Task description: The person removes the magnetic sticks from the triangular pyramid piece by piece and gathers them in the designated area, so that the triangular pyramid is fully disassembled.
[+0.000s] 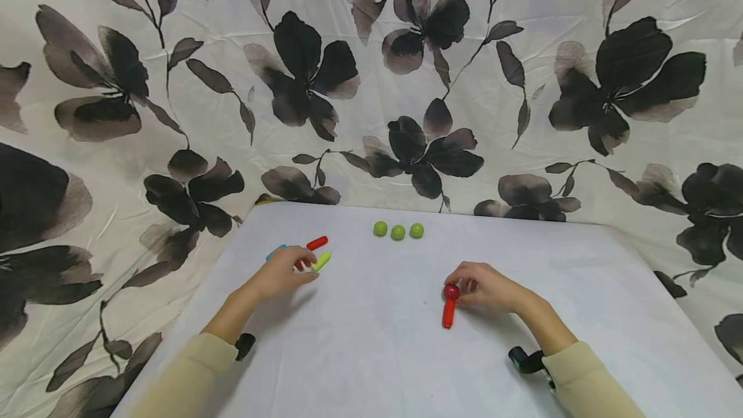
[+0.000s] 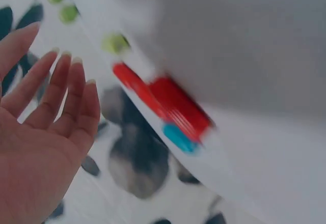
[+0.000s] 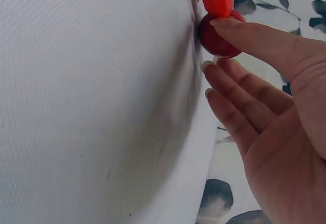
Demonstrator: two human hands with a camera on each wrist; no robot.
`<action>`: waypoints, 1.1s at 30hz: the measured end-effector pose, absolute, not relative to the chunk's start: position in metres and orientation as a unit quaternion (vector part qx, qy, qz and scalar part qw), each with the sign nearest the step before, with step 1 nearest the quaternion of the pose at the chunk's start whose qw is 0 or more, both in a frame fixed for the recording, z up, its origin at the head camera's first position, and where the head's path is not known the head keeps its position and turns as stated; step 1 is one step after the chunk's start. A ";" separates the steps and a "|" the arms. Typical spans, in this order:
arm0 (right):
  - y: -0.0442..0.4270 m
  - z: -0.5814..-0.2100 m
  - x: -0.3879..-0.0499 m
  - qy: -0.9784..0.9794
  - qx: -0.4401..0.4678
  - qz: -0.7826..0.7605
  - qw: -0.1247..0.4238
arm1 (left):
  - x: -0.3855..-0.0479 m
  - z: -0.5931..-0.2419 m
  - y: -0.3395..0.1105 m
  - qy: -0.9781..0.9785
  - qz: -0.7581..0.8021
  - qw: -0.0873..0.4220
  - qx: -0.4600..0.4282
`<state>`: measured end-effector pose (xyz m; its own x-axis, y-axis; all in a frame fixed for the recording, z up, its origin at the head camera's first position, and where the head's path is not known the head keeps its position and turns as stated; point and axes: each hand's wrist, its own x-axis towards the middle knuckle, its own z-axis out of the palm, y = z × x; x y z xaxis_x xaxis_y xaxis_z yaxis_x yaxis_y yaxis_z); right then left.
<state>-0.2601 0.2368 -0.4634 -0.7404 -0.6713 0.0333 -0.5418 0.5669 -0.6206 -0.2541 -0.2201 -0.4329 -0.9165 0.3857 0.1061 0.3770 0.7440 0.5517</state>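
In the head view my right hand (image 1: 484, 286) pinches a dark red ball (image 1: 451, 291) at the far end of a short red stick (image 1: 449, 315) on the white table. The right wrist view shows the thumb (image 3: 254, 35) pressed on the ball, with the other fingers behind it. Over the left part of the table hovers my left hand (image 1: 284, 274), fingers loosely extended and holding nothing. Around it lie a yellow-green stick (image 1: 322, 261), a red stick (image 1: 317, 242) and a partly covered blue piece (image 1: 275, 252). A larger red piece (image 2: 178, 109) shows blurred in the left wrist view.
Three green balls (image 1: 398, 232) sit side by side near the far edge of the white table (image 1: 371, 347). Behind and left of the table hangs a floral cloth (image 1: 360, 166). A dark wrist camera (image 1: 525, 360) is strapped at the right sleeve.
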 end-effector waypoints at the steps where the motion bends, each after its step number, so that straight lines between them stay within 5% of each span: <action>1: 0.237 -0.464 -0.261 0.880 -0.344 -0.312 0.102 | -0.253 -0.434 -0.213 0.931 0.294 0.015 0.215; 15: 0.233 -0.470 -0.264 0.896 -0.290 -0.320 0.100 | -0.250 -0.436 -0.108 0.885 0.328 0.137 0.301; 24: 0.231 -0.472 -0.266 0.902 -0.269 -0.325 0.087 | -0.258 -0.458 -0.040 0.886 0.307 0.172 0.303; 33: 0.228 -0.472 -0.265 0.907 -0.256 -0.323 0.088 | -0.265 -0.465 -0.019 0.890 0.300 0.166 0.300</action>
<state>-0.2650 0.2284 -0.4718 -0.8535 -0.5211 0.0060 -0.4075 0.6600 -0.6312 -0.2654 -0.0188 -0.4649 -0.7649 0.6337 -0.1152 0.4342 0.6395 0.6345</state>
